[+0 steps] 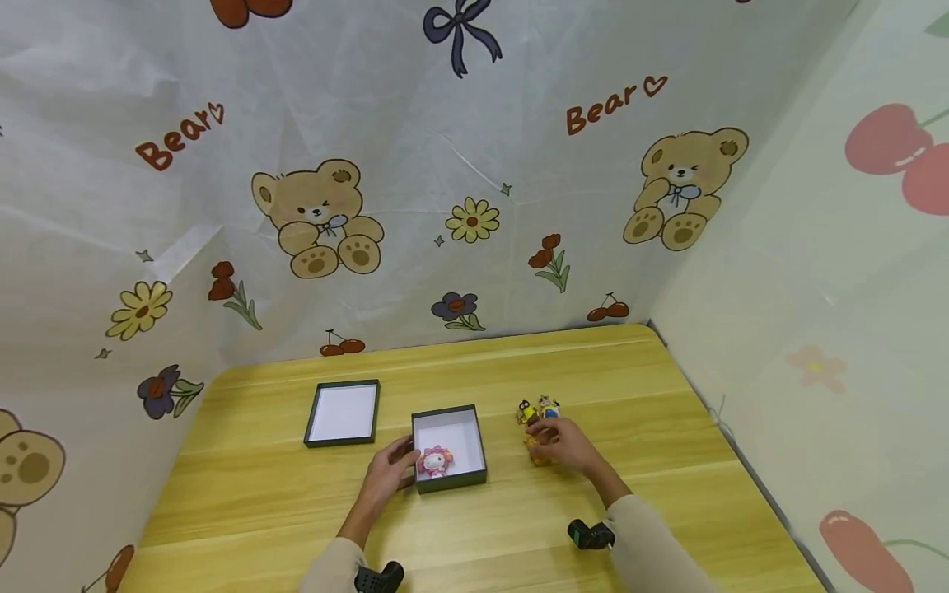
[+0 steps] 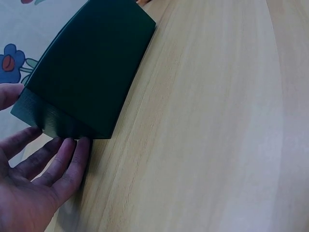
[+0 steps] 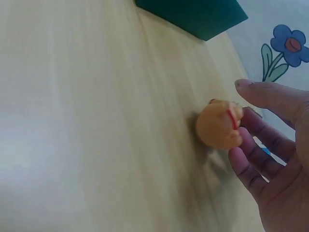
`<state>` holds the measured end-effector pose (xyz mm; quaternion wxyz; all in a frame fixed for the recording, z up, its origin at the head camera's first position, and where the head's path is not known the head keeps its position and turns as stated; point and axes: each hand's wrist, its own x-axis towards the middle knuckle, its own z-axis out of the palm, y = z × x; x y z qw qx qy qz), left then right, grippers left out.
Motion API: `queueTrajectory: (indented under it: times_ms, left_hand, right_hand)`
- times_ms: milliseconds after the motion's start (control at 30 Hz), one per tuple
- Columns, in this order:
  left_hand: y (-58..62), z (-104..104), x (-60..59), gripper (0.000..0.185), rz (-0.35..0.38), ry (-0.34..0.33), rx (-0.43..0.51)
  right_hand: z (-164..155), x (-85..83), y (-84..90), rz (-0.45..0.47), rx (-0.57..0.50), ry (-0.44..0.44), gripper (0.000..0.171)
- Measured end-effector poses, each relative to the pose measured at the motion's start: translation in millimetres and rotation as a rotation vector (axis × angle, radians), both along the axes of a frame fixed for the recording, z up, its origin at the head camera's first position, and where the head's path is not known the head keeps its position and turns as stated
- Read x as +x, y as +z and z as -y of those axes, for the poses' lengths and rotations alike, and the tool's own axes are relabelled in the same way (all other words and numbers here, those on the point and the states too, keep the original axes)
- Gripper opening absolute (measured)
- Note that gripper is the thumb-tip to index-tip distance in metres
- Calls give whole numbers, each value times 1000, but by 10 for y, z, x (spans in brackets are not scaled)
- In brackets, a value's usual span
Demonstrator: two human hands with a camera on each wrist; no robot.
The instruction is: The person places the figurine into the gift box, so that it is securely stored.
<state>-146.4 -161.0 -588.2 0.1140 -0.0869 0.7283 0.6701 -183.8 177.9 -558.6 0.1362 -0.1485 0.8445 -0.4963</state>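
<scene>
A dark green square box with a white inside stands open on the table. Inside its front left corner lies a pink and white figurine. My left hand grips the box's left side, thumb at the rim and fingertips against the outer wall. At the right, my right hand surrounds an orange figurine with a red band. In the right wrist view the thumb stands apart from it while the fingers lie close behind; I cannot tell whether they touch. Two small figurines lie just beyond this hand.
A dark green box lid, white side up, lies at the back left of the wooden table. Patterned sheeting hangs along the back and sides. A cable runs by the right table edge.
</scene>
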Motion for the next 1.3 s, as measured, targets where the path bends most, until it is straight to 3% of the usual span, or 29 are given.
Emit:
queueTrajectory:
  times_ms: [100, 233, 400, 533, 900, 1300]
  left_hand:
    - [8, -6, 7, 54, -1, -1, -11]
    - [21, -7, 17, 55, -8, -3, -10]
    - [35, -9, 23, 54, -9, 3, -18]
    - [38, -9, 26, 54, -7, 0, -20]
    - [39, -17, 23, 54, -4, 15, 0]
    - [2, -13, 4, 54, -20, 12, -35]
  right_hand:
    - [-15, 34, -44, 3, -7, -4, 28]
    - [-76, 15, -252, -16, -4, -16, 34]
    - [-78, 47, -349, -30, 3, -32, 45]
    - [-62, 68, -400, -33, 59, -53, 44]
    - [12, 53, -320, 18, 115, -126, 42]
    - [28, 60, -273, 82, 56, -178, 43]
